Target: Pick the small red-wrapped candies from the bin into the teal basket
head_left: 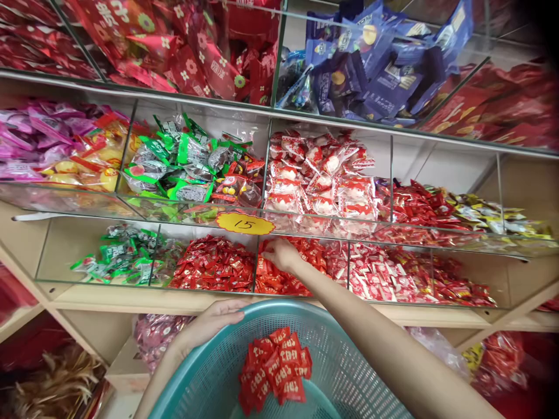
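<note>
My left hand (213, 320) grips the rim of a teal plastic basket (349, 355), with its fingers over the edge. Several red wrapped candies (277, 369) with pale lettering lie in a pile inside the basket. My right hand (282, 255) reaches into a compartment of the lowest glass-fronted shelf, among red wrapped candies (283, 282) that look alike. Its fingers are curled together at the left side of that compartment. Whatever is between the fingertips is too small to make out.
Glass dividers (255, 265) separate the compartments. A yellow tag (245, 223) marked 15 hangs on the middle shelf's edge, just above my right hand. Red-and-white candies (323, 180), green packets (187, 154) and blue packets (375, 64) fill upper compartments. A wooden ledge (174, 299) runs behind the basket.
</note>
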Demonstrator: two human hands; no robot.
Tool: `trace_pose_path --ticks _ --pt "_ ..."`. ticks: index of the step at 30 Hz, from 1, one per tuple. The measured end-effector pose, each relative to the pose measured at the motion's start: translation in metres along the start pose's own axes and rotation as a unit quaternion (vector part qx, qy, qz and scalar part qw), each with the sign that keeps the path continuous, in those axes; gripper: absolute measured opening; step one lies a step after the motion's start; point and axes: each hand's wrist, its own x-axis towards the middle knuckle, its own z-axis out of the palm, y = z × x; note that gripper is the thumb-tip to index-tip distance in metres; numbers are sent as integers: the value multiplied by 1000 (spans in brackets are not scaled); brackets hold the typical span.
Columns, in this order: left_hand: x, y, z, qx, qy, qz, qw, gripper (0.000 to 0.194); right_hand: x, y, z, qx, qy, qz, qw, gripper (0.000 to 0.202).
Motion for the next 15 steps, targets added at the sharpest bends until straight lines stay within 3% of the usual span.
trace_pose_path --ticks 8,15 --pt "1 -1 -1 1 7 -7 1000 34 1 3 1 44 0 -26 999 13" --pt "0 0 0 4 7 -7 1000 35 -31 6 -29 177 55 -60 981 19"
